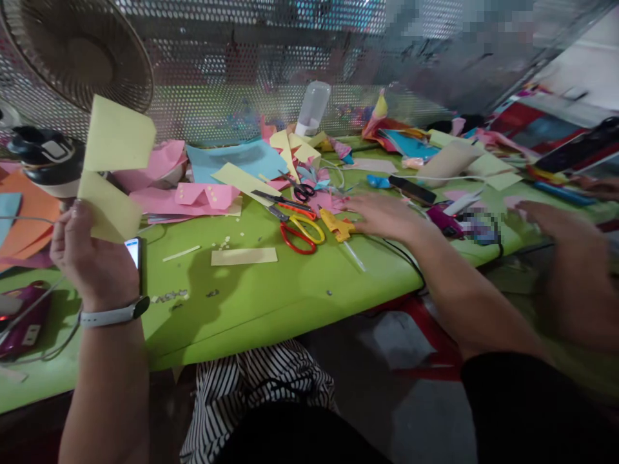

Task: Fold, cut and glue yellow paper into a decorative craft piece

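My left hand (89, 254), with a wristwatch on its wrist, is raised at the left and closed on a creased piece of pale yellow paper (118, 138). My right hand (389, 216) is stretched over the green table, a little blurred, with its fingers extended beside a yellow glue gun (337, 225). I cannot tell whether the fingers touch it. A clear glue stick (355, 256) sticks out behind the gun. Left of it lie scissors with red and yellow handles (302, 233) and small black scissors (304, 191). A pale yellow paper strip (244, 256) lies flat in front.
Pink folded paper (206, 196), a blue sheet (236, 158) and a clear bottle (313, 106) stand along the back mesh. A fan (77, 55) is at upper left, a phone (133, 254) behind my left wrist. Another person's hand (556, 222) is at right. Cords cross the table.
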Motion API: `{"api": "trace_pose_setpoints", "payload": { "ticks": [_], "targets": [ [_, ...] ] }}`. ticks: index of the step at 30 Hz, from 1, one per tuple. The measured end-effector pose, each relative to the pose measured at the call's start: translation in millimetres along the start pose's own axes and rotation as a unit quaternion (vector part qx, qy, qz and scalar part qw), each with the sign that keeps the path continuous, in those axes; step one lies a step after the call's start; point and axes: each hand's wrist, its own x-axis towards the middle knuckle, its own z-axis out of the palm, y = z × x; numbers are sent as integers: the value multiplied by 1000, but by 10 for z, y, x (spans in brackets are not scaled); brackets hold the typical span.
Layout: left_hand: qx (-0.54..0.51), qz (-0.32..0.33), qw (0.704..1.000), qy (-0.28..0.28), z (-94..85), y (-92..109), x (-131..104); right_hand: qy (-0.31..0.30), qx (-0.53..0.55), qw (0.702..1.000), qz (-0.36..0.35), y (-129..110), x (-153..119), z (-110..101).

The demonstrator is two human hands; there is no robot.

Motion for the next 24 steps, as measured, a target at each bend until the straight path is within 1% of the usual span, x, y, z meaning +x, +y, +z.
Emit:
{"api": "trace_pose_setpoints", "payload": {
  "ticks": [2,3,4,6,9,11,14,17,19,21,22,23,24],
  "targets": [
    [3,-8,1000,-8,0,-2,-12,-56,-76,995,-15,71,-98,159],
    [6,-14,1000,-12,1,-4,-20,-73,-103,992,-12,95,-130,240],
    [9,-21,1000,-13,5,-9,-27,-74,-115,991,-6,115,-154,317],
    [8,-30,999,-7,14,-26,-37,-44,-124,991,9,150,-182,454],
    [-6,-41,999,6,21,-70,-32,-1,-119,993,-1,200,-212,594],
    [2,-50,999,5,14,-106,-22,25,-102,994,-4,216,-245,644],
    [23,-63,998,-3,-5,-152,-13,74,-68,995,29,200,-337,674],
    [21,-72,997,-14,-15,-169,-20,138,-7,987,79,173,-474,673],
    [11,-77,997,-22,-13,-163,-32,198,64,972,109,167,-563,664],
    [-5,-86,996,-32,-8,-153,-44,256,147,946,133,152,-623,654],
    [-14,-89,995,-36,-6,-150,-50,275,198,930,145,135,-637,651],
    [-22,-92,995,-38,-6,-150,-55,280,257,912,157,107,-639,650],
    [-24,-96,994,-41,-8,-152,-59,273,322,890,169,67,-630,650]
  ]
}}
